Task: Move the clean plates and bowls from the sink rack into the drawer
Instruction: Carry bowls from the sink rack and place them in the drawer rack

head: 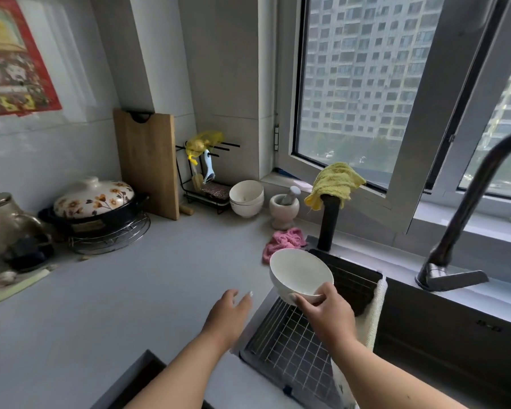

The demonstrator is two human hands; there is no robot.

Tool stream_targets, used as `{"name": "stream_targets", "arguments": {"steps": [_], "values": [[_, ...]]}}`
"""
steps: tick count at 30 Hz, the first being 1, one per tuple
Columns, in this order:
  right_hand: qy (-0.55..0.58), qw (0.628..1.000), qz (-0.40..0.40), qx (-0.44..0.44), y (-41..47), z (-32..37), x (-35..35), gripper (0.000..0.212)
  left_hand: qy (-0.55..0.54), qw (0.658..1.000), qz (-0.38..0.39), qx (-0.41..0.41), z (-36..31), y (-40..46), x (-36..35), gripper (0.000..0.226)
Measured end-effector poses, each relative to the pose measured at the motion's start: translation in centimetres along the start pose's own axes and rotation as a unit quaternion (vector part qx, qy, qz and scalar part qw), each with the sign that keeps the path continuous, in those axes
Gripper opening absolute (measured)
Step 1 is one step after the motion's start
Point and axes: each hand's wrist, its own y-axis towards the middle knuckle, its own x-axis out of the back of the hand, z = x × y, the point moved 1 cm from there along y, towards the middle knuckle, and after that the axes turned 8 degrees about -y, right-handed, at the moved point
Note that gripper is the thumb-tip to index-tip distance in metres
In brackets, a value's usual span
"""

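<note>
My right hand (325, 312) grips the near rim of a white bowl (298, 273), which looks like two stacked, tilted up above the wire sink rack (289, 349). No dishes show on the rack's grid. My left hand (229, 312) hovers over the grey counter just left of the rack, fingers straight and holding nothing. A dark opening (142, 379) at the counter's front edge, bottom left, may be the drawer. Two more white bowls (246, 199) stand stacked at the back of the counter.
A black faucet (460, 219) arches over the dark sink (443, 329) on the right. A pink cloth (281, 242), a stone mortar with pestle (284, 209), a black post with a yellow cloth (334, 184), a cutting board (149, 163) and a flowered pot (95, 202) line the counter.
</note>
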Motion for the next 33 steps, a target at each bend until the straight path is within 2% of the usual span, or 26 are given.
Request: {"name": "stream_targets", "arguments": {"steps": [3, 7, 10, 15, 17, 20, 24, 27, 30, 33], "values": [[0.021, 0.998, 0.032, 0.059, -1.7, 1.1, 0.1, 0.048, -0.176, 0.983, -0.012, 0.044, -1.1, -2.2, 0.4, 0.037], [0.027, 0.986, 0.068, 0.152, -4.4, 2.7, 0.1, 0.048, -0.339, 0.935, -0.006, 0.100, -1.4, -5.9, 1.2, 0.042], [0.050, 0.973, 0.086, 0.209, -6.5, 3.5, -0.5, 0.049, -0.403, 0.908, -0.010, 0.114, -0.8, -8.3, 2.3, 0.045], [0.117, 0.950, 0.099, 0.274, -9.1, 6.2, -1.6, 0.056, -0.446, 0.884, -0.101, 0.095, 0.7, -12.1, 5.3, 0.031], [0.172, 0.943, 0.121, 0.258, -10.2, 7.9, -2.1, 0.050, -0.472, 0.866, -0.133, 0.092, 1.4, -13.6, 6.4, 0.031], [0.250, 0.928, 0.175, 0.215, -11.6, 10.6, -2.9, 0.029, -0.503, 0.842, -0.172, 0.092, 2.3, -15.7, 8.1, 0.022], [0.333, 0.884, 0.311, 0.103, -13.5, 13.5, -4.6, 0.024, -0.519, 0.823, -0.214, 0.091, 3.6, -18.1, 10.3, 0.012], [0.368, 0.814, 0.450, 0.003, -14.9, 14.9, -5.9, 0.039, -0.531, 0.806, -0.243, 0.096, 5.0, -19.9, 11.7, 0.011], [0.340, 0.762, 0.552, -0.011, -17.4, 16.0, -7.7, 0.060, -0.543, 0.787, -0.277, 0.098, 6.9, -22.8, 13.5, 0.016], [0.340, 0.718, 0.607, -0.028, -21.3, 17.8, -9.0, 0.061, -0.539, 0.777, -0.311, 0.096, 9.0, -26.7, 15.5, 0.023]]}}
